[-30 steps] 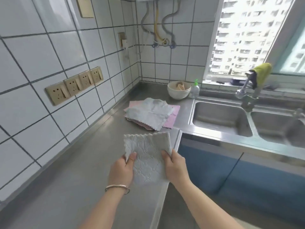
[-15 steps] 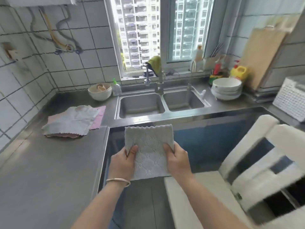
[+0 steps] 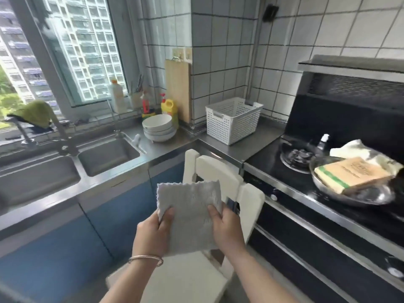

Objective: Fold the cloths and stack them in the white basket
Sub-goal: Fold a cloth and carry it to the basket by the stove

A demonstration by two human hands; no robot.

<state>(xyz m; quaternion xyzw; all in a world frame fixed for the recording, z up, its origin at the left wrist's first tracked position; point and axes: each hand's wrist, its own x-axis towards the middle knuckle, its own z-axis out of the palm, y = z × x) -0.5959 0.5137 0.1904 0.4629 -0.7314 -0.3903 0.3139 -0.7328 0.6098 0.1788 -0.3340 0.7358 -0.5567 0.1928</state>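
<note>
A folded grey cloth (image 3: 189,213) with a scalloped edge hangs in the air in front of me, above a white chair. My left hand (image 3: 153,234) grips its left edge, thumb on the front. My right hand (image 3: 226,229) grips its right edge the same way. The white basket (image 3: 231,121), with perforated walls, stands on the steel counter in the corner, well beyond the cloth and to the upper right. Its inside is hidden from here. The other cloths are out of view.
A white chair (image 3: 220,171) stands between me and the counter corner. Stacked white bowls (image 3: 158,127) sit left of the basket, the double sink (image 3: 105,154) further left. On the right is a black hob (image 3: 303,171) with a steel pan (image 3: 352,193) holding a packet.
My view has swung right, from the counter with the pink and grey cloths past the sink to the corner with the basket. Both hands have kept their grip on the folded cloth.
</note>
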